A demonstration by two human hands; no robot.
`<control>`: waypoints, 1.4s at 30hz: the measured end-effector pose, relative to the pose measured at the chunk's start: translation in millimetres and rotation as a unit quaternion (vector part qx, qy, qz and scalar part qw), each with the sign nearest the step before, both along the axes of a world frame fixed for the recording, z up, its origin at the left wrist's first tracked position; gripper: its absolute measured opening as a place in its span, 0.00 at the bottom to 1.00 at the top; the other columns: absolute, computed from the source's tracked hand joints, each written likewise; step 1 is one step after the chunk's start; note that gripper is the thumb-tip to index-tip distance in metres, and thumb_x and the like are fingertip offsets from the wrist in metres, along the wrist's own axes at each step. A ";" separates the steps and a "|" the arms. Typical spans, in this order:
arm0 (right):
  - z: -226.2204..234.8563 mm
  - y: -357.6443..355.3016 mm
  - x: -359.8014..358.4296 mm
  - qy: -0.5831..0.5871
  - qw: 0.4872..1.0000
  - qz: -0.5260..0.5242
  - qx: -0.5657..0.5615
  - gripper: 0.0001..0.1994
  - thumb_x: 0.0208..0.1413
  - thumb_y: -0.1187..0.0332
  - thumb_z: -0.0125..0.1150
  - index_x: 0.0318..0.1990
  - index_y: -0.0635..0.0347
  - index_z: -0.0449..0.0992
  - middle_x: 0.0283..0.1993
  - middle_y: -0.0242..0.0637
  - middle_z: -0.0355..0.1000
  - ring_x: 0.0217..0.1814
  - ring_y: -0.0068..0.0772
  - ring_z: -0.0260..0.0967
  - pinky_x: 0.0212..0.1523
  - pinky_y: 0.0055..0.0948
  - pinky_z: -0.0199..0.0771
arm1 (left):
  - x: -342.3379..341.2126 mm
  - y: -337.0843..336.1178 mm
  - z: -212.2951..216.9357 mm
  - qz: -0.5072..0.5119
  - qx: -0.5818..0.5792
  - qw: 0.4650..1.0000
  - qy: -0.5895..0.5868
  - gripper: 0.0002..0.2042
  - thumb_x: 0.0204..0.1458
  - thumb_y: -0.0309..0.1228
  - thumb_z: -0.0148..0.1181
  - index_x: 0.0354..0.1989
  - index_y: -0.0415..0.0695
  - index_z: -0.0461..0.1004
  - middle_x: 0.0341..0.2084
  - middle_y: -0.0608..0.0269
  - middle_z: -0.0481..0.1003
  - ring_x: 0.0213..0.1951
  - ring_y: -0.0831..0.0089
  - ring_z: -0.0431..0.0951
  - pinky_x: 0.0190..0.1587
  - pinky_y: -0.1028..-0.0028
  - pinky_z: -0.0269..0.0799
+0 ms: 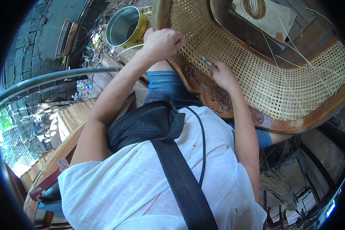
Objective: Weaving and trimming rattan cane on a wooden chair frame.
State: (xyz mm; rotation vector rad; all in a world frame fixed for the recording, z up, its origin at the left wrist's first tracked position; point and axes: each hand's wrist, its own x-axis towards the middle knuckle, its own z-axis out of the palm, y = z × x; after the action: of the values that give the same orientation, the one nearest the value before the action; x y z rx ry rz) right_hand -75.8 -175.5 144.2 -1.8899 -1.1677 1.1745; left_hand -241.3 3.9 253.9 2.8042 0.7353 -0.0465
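Observation:
Across my lap lies a carved brown wooden chair frame (214,96) with woven cane webbing (257,86) stretched in its openings. My left hand (165,43) is closed in a fist over the frame's left edge, beside the webbing; what its fingers hold, if anything, is hidden. A pale cane strand (132,48) runs out by that wrist, on the bucket side. In my right hand (221,74) is a small pointed tool (207,61), its tip toward the webbing; the exact kind is too small to tell. Loose strands (303,57) trail over the webbing at the right.
A yellow metal bucket (138,32) stands left of my left hand. A curved metal tube (61,73) crosses the left side. Coiled cane (255,8) lies on a pale sheet at the top right. A bundle of strands (276,184) sits at the lower right.

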 end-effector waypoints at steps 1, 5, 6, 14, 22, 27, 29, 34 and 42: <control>6.6 6.6 -8.8 -0.041 0.999 -0.014 0.016 0.13 0.58 0.62 0.51 0.44 0.59 0.78 0.42 0.55 0.76 0.48 0.58 0.73 0.51 0.49 0.71 | -1.2 -0.5 -7.9 -0.010 -0.007 1.000 0.010 0.06 0.51 0.33 0.58 0.30 0.45 0.78 0.27 0.54 0.77 0.33 0.54 0.79 0.35 0.60 0.74; 6.6 32.8 -32.2 -0.055 0.998 -0.003 0.027 0.12 0.57 0.61 0.55 0.42 0.56 0.77 0.40 0.52 0.77 0.46 0.56 0.74 0.48 0.49 0.73 | -9.3 -1.4 -37.5 -0.013 -0.010 0.999 0.034 0.07 0.50 0.33 0.58 0.28 0.43 0.77 0.26 0.52 0.77 0.34 0.52 0.78 0.36 0.58 0.74; 7.1 35.1 -35.0 -0.054 0.998 -0.008 0.024 0.12 0.57 0.61 0.55 0.42 0.56 0.77 0.40 0.52 0.77 0.46 0.56 0.74 0.48 0.49 0.73 | -5.8 -0.9 -32.2 -0.018 -0.012 0.999 0.035 0.07 0.50 0.33 0.58 0.28 0.43 0.77 0.26 0.52 0.77 0.34 0.52 0.78 0.36 0.58 0.74; 18.4 59.8 -37.3 -0.099 0.994 0.039 -0.011 0.11 0.57 0.62 0.55 0.37 0.59 0.78 0.40 0.52 0.77 0.45 0.55 0.75 0.49 0.49 0.74 | -11.0 8.3 -15.7 -0.020 0.009 0.999 0.025 0.07 0.50 0.32 0.57 0.26 0.43 0.78 0.26 0.51 0.78 0.33 0.52 0.79 0.35 0.57 0.75; -2.0 59.3 -48.2 -0.004 0.998 -0.025 0.054 0.12 0.56 0.61 0.59 0.35 0.62 0.78 0.36 0.50 0.77 0.42 0.54 0.75 0.44 0.49 0.73 | 10.1 8.4 13.3 0.043 -0.082 0.993 -0.078 0.07 0.48 0.33 0.61 0.29 0.45 0.81 0.23 0.52 0.79 0.29 0.55 0.80 0.34 0.60 0.76; 4.6 56.5 -57.1 -0.045 0.995 -0.051 0.069 0.13 0.56 0.61 0.60 0.34 0.63 0.77 0.34 0.51 0.77 0.41 0.54 0.75 0.43 0.49 0.74 | 0.0 -0.5 -8.6 -0.036 0.031 0.993 0.106 0.07 0.46 0.34 0.57 0.23 0.44 0.76 0.23 0.54 0.77 0.29 0.53 0.79 0.33 0.56 0.74; 0.6 56.9 -62.8 -0.081 0.992 -0.055 0.082 0.12 0.57 0.61 0.59 0.36 0.63 0.77 0.33 0.53 0.77 0.40 0.55 0.76 0.43 0.49 0.74 | -2.9 -0.7 -11.5 -0.029 0.041 0.992 0.114 0.08 0.46 0.34 0.58 0.23 0.42 0.74 0.24 0.54 0.76 0.30 0.53 0.78 0.32 0.55 0.71; -0.5 55.5 -63.4 -0.084 0.992 -0.059 0.079 0.12 0.58 0.61 0.58 0.38 0.62 0.76 0.34 0.55 0.76 0.40 0.56 0.76 0.43 0.49 0.74 | -9.0 6.0 -4.3 -0.027 0.002 0.998 0.048 0.08 0.48 0.33 0.57 0.26 0.42 0.76 0.26 0.52 0.76 0.33 0.53 0.78 0.35 0.57 0.73; 12.7 48.9 -57.0 -0.071 0.996 -0.036 0.045 0.12 0.58 0.62 0.57 0.41 0.62 0.76 0.35 0.55 0.77 0.41 0.57 0.76 0.44 0.50 0.74 | -8.8 3.9 9.7 -0.006 0.029 0.999 0.018 0.08 0.49 0.33 0.56 0.27 0.42 0.76 0.27 0.52 0.76 0.33 0.52 0.78 0.36 0.56 0.74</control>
State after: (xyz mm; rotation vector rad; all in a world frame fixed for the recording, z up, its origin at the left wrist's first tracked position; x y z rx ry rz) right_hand -132.8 -126.6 156.9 -1.9562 -1.1953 0.9465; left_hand -250.1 7.8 263.6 2.8711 0.7386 -0.0779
